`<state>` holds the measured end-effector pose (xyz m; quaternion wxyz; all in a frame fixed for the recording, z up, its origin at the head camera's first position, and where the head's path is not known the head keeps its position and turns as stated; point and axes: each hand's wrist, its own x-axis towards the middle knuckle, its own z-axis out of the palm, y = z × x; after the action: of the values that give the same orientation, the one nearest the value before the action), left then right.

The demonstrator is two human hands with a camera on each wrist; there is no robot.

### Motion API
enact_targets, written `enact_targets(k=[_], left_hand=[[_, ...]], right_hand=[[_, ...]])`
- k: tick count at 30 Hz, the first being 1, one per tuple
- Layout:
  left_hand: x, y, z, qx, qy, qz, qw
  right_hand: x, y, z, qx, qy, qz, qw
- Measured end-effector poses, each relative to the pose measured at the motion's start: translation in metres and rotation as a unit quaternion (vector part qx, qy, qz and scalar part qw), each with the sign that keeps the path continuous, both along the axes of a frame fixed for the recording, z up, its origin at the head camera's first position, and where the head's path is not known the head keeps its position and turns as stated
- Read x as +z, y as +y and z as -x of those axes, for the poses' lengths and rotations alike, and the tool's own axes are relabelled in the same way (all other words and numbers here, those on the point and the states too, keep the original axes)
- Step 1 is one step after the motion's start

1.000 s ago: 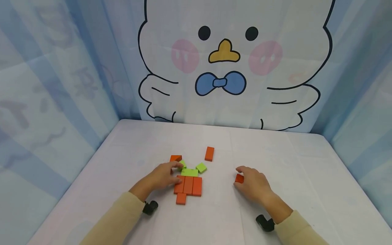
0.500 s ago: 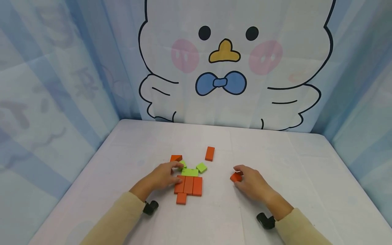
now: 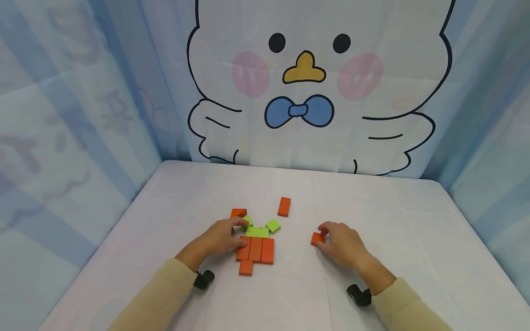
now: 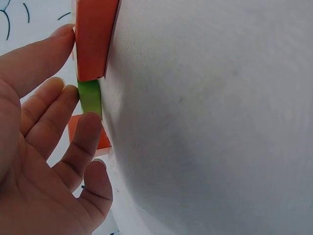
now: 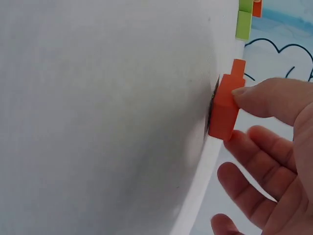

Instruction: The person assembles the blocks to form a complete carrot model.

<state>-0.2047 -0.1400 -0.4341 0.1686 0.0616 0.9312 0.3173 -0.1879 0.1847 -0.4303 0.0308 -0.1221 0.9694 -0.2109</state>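
Note:
My right hand (image 3: 341,243) pinches a small orange block (image 3: 317,238) between thumb and fingers, at the table's surface right of the other blocks. In the right wrist view the thumb lies on one face of that block, a fingertip at its lower end. My left hand (image 3: 221,236) rests at the group's left side, its thumb on the leftmost of three upright orange blocks (image 3: 255,249) standing side by side. Its fingertips reach a green block (image 4: 90,95), partly hidden by them in the head view. A wider green block (image 3: 257,232) lies directly above the orange row.
One small orange block (image 3: 246,267) adjoins the row's near edge. A tilted green block (image 3: 273,225) lies at the upper right of the group. Farther back are a loose orange block (image 3: 284,207) and an orange triangular block (image 3: 239,212). A printed curtain (image 3: 314,147) hangs behind the table.
My right hand has shifted the orange block slightly left and turned it, so more of it shows beyond the fingers. The left hand and the grouped blocks have stayed put.

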Motion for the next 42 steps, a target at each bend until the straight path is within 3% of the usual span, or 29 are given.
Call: enact_targets(k=[4, 11, 18, 27, 42], left_hand=[[-0.001, 0.0, 0.0, -0.001, 0.001, 0.0, 1.0], [-0.001, 0.0, 0.001, 0.0, -0.002, 0.0, 1.0], [-0.001, 0.0, 0.0, -0.004, 0.006, 0.002, 1.0], [0.001, 0.0, -0.001, -0.004, 0.003, 0.004, 1.0], [0.001, -0.002, -0.001, -0.019, 0.012, 0.009, 0.9997]], right_hand=[[0.004, -0.014, -0.004, 0.03, 0.005, 0.016, 0.9994], [0.01, -0.049, -0.02, 0.133, 0.027, 0.035, 0.9901], [0.011, -0.078, -0.031, 0.192, 0.01, 0.025, 0.9811], [0.008, -0.096, -0.038, 0.223, 0.02, 0.005, 0.9746], [0.003, -0.108, -0.037, 0.215, 0.003, -0.012, 0.9766]])
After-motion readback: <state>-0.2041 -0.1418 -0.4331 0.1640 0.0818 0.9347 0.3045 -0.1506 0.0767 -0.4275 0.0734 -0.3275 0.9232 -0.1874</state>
